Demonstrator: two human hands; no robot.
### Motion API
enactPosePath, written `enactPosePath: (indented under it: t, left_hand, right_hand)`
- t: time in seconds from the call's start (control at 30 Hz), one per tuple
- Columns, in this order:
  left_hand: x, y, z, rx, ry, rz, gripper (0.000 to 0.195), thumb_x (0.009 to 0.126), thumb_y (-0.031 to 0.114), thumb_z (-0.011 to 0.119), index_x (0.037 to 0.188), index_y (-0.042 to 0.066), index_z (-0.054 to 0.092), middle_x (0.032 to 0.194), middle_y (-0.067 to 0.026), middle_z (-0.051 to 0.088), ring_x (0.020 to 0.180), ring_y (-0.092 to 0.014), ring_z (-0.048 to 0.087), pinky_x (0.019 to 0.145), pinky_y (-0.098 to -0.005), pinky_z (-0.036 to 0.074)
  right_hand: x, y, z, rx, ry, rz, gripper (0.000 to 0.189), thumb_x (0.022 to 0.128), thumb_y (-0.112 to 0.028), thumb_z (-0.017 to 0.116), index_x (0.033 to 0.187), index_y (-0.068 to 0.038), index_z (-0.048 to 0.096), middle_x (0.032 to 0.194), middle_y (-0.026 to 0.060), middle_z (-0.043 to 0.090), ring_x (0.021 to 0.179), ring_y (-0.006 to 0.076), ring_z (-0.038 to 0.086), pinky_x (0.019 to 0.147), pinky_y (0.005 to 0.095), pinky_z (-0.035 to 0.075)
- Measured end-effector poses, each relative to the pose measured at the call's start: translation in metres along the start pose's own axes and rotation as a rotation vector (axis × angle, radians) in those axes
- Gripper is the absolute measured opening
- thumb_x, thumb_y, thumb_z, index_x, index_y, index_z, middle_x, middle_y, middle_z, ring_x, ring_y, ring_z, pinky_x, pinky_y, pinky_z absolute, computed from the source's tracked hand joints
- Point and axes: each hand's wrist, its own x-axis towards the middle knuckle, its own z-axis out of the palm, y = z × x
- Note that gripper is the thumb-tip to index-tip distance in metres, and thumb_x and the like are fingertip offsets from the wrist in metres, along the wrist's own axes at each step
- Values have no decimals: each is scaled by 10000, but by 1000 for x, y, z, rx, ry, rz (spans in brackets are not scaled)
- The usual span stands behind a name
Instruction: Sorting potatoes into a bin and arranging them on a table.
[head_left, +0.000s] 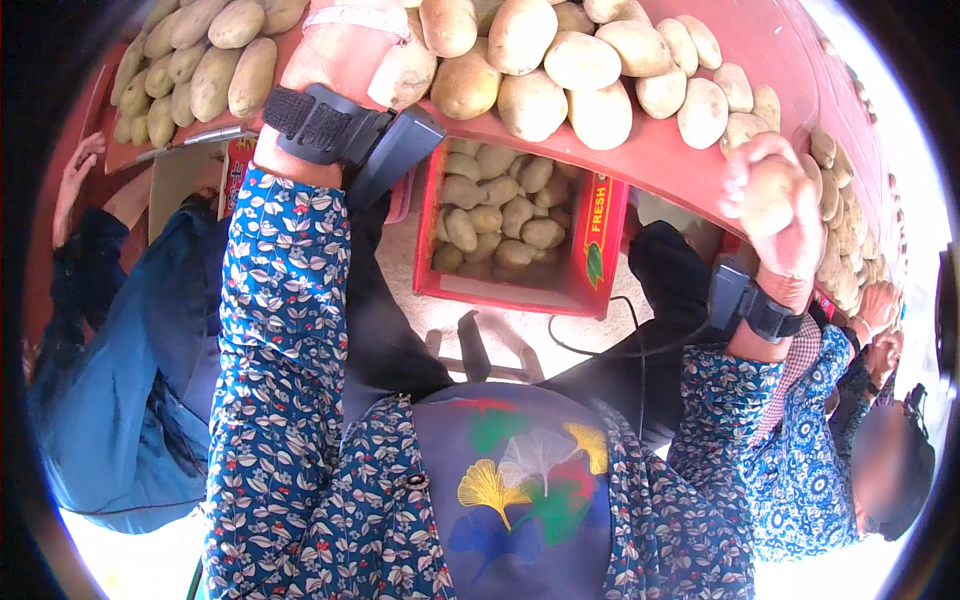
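Note:
A potato (769, 196) is held in my right hand (787, 214), above the right part of the red table edge. My left arm reaches up over the table between two heaps of potatoes; the left hand is past the top rim of the picture, out of view. Near that wrist lie several large potatoes (465, 81) on the red tabletop (675, 176). Below the table edge, in front of my body, an open red cardboard box (606, 247) holds many potatoes (517, 216).
Another heap of potatoes (214, 71) lies at the upper left, near a person's hand (75, 180). More potatoes (844, 232) run along the right side, where co-workers' hands (877, 307) are. A thin black cable (637, 352) hangs by my right leg.

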Motion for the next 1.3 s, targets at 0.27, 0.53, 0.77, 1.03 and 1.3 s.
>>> enactPosePath:
  t: [0.27, 0.53, 0.77, 1.03, 1.3]
  left_hand:
    - [-15, -12, 72, 248, 456, 193, 468, 936, 446, 384, 1118, 53, 561, 1194, -94, 556, 1169, -256, 416, 995, -373, 285]
    - [-28, -18, 100, 259, 449, 281, 475, 941, 435, 385, 1192, 48, 497, 1198, -94, 548, 1177, -237, 429, 1029, -379, 269]
    - [-5, -18, 27, -114, -208, 112, 490, 942, 444, 383, 1195, 39, 495, 1217, -108, 539, 1198, -252, 415, 1044, -381, 255]
    - [-24, -13, 98, 239, 473, 194, 540, 929, 481, 367, 1206, 39, 505, 1254, -120, 520, 1218, -284, 394, 1050, -403, 234]
    - [-34, -18, 101, 353, 430, 258, 547, 925, 485, 369, 1198, 34, 511, 1249, -113, 526, 1217, -280, 394, 1051, -409, 225]
  right_hand:
    - [7, -4, 53, -351, -253, 425, 243, 787, -127, 631, 976, 12, 565, 806, -3, 571, 771, 49, 524, 697, 192, 419]
    - [8, 7, 37, -456, -76, 144, 158, 847, -102, 602, 986, -29, 598, 954, 13, 617, 886, 69, 559, 810, 225, 436]
    - [3, -22, -30, -183, 171, -238, 147, 905, -132, 539, 966, -9, 591, 988, 128, 616, 894, 190, 595, 845, 330, 477]
    - [-25, -37, -114, 130, 776, -565, 191, 911, -167, 543, 1013, -10, 584, 1102, 179, 587, 1058, 261, 551, 904, 391, 466]
    - [-12, -22, -86, -978, 829, -63, 275, 908, -152, 486, 1138, -14, 548, 1174, 135, 534, 1089, 205, 506, 931, 311, 399]
